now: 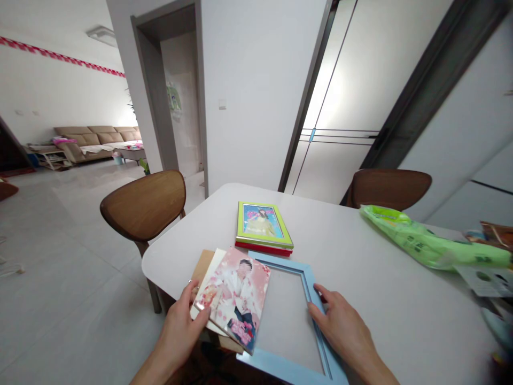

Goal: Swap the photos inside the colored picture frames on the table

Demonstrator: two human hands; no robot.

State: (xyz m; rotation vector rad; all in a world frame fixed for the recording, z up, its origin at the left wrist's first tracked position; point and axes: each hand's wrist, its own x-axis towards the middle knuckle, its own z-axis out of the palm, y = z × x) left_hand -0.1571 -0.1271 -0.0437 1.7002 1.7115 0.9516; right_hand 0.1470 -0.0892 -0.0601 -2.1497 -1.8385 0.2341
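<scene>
Left hand: the left hand is gripping a pink-toned rectangular photo print by its lower left corner, with the thumb pressing on top and the fingers tucked underneath.
Under the print: a cream rectangular card and a thin brown backing board are fanning out behind it, caught in the same grip.
Right hand: the right hand is lying loosely open, palm down, with its fingers resting on the right bar of a light blue rectangular picture frame and closing on nothing.
Blue frame: it is lying flat and glassless on the white rounded counter, at the near edge between the two hands. The tilted print is overlapping its left bar.
Beyond the frame: a lime green framed picture is sitting on top of a red frame, just past the blue frame's far edge.
Far right: a green plastic-wrapped pack is lying on the counter, well apart from both hands.
Around the counter: two brown curved-back wooden chairs, one on the left and one on the far side, are standing pushed close.
</scene>
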